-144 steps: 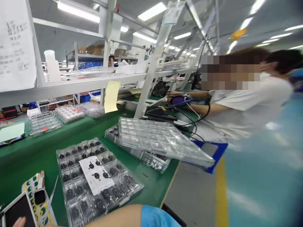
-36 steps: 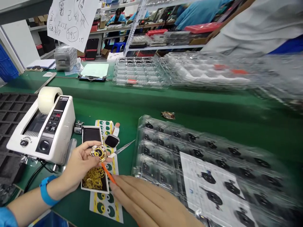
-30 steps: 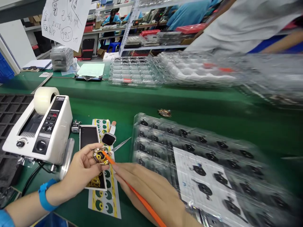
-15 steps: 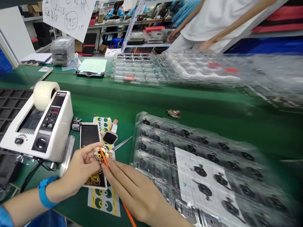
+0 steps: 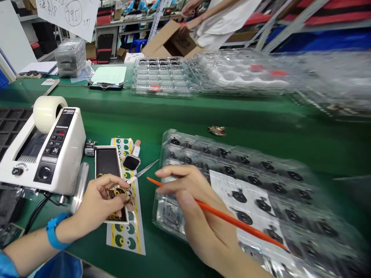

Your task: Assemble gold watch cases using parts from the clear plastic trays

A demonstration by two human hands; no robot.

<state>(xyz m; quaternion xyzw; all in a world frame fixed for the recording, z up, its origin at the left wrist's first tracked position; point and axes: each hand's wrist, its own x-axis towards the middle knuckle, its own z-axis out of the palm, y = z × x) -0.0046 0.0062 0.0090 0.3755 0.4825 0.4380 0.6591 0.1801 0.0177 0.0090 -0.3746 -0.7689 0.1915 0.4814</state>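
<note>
My left hand (image 5: pixel 97 206), with a blue band on its wrist, pinches a small round gold-and-black part (image 5: pixel 118 192) above an open white-rimmed box (image 5: pixel 108 160). My right hand (image 5: pixel 199 208) grips a thin orange stick (image 5: pixel 232 219), its pointed tip toward the left and apart from the part. Between the hands lies a pointed metal tool (image 5: pixel 145 171), its near end by the left fingertips. A smartwatch (image 5: pixel 131 162) rests on a white and yellow sticker sheet (image 5: pixel 139 224) partly under the box. Small yellow pieces show in the box.
A tape dispenser (image 5: pixel 65 150) and a tally counter (image 5: pixel 90 147) stand on the left. Clear plastic trays (image 5: pixel 181 144) with small black parts fill the right side. Another metallic part (image 5: pixel 217 131) lies behind them. Across the bench, a person's hands hold a cardboard box (image 5: pixel 162 40).
My right hand has drawn the orange stick away from the round part, to the right. The left hand has turned the part. A cardboard box has appeared in the other person's hands.
</note>
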